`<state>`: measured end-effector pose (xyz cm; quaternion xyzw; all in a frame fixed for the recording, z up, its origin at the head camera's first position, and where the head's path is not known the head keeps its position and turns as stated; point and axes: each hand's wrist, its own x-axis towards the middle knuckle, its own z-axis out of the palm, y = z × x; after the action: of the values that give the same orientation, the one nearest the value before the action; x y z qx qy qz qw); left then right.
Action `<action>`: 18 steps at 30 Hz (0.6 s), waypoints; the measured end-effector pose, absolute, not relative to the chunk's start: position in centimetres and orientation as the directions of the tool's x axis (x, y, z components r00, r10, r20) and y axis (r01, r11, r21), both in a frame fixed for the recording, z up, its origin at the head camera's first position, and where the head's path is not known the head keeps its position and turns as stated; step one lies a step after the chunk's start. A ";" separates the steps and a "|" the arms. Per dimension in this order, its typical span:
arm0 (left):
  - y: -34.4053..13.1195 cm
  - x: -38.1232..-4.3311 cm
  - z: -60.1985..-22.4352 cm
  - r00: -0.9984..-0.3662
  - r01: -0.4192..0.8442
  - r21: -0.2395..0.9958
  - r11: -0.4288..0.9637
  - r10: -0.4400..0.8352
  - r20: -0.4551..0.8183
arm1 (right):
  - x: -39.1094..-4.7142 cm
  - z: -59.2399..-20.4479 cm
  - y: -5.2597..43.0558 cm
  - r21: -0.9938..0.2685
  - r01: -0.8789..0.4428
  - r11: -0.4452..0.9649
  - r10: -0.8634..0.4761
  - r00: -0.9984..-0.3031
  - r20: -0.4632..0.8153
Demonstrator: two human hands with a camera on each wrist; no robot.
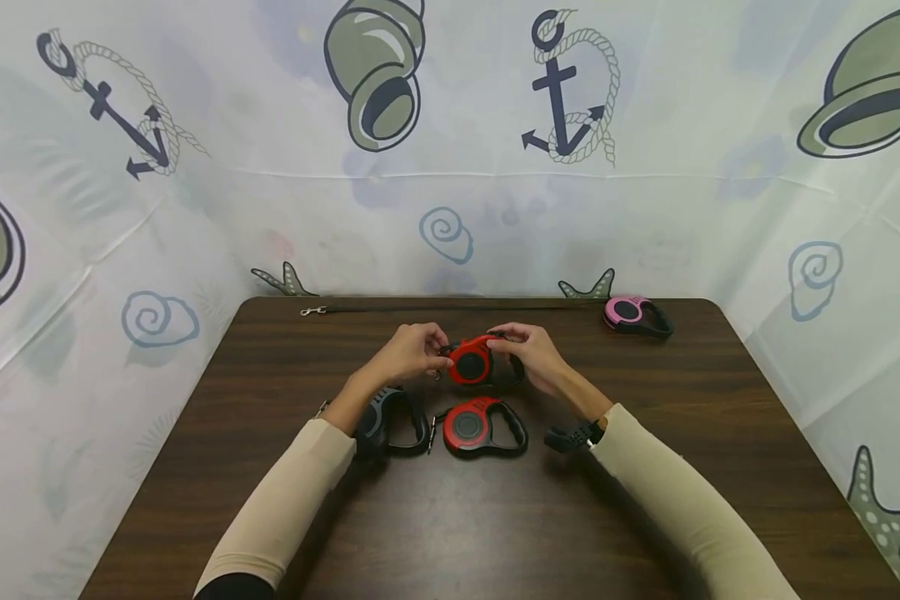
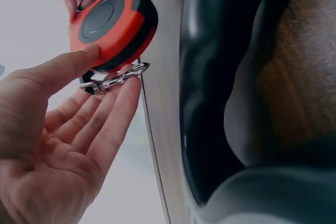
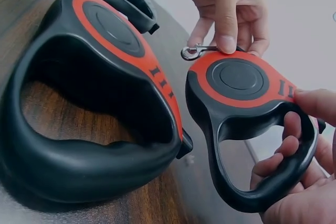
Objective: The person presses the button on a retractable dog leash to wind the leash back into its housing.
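Both hands hold a red and black retractable dog leash [image 1: 471, 365] just above the table. My right hand [image 1: 531, 357] grips its black loop handle [image 3: 286, 182], fingers through the opening and thumb on the red casing. At the other end, my left hand [image 1: 405, 354] pinches the casing, thumb on its red face [image 2: 116, 35] and fingers underneath. Its metal clip [image 2: 113, 81] lies across those left fingers. Nearer the body lies a second red retractable leash [image 1: 468, 427]. Left of it is a dark grey retractable leash [image 1: 375, 421], partly covered by the left forearm.
A pink and black retractable leash [image 1: 630, 312] sits at the table's back right. From it a dark strap [image 1: 457, 305] stretches left along the back edge to a metal clip [image 1: 313, 310]. Printed cloth [image 1: 495, 225] hangs behind the brown table [image 1: 607, 517].
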<state>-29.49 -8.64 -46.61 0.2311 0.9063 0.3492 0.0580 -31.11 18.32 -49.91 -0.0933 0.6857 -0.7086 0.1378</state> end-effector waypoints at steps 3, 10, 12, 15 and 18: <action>-8.6 -29.6 -46.2 -0.890 0.324 0.687 0.650 0.455 -0.011 | -31.3 -50.1 18.1 -0.995 0.096 -0.018 -0.317 -0.945 -0.086; -8.6 -30.2 -46.3 -0.887 0.233 0.715 0.659 0.446 -0.122 | -31.6 -50.6 17.6 -0.990 0.142 0.010 -0.311 -0.940 -0.138; -8.7 -30.4 -46.4 -0.886 0.219 0.722 0.656 0.443 -0.135 | -31.7 -50.6 17.5 -0.990 0.143 0.021 -0.308 -0.941 -0.142; -8.8 -30.6 -46.6 -0.884 0.209 0.731 0.649 0.445 -0.143 | -31.8 -50.7 17.5 -0.989 0.137 0.057 -0.305 -0.941 -0.148; -8.9 -30.6 -46.8 -0.880 0.202 0.730 0.653 0.448 -0.156 | -31.9 -50.8 17.5 -0.985 0.125 0.116 -0.311 -0.937 -0.156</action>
<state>-30.64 -8.88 -46.84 0.1817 0.8941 0.3751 0.1637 -31.89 17.54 -50.79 -0.0639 0.7285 -0.6618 0.1649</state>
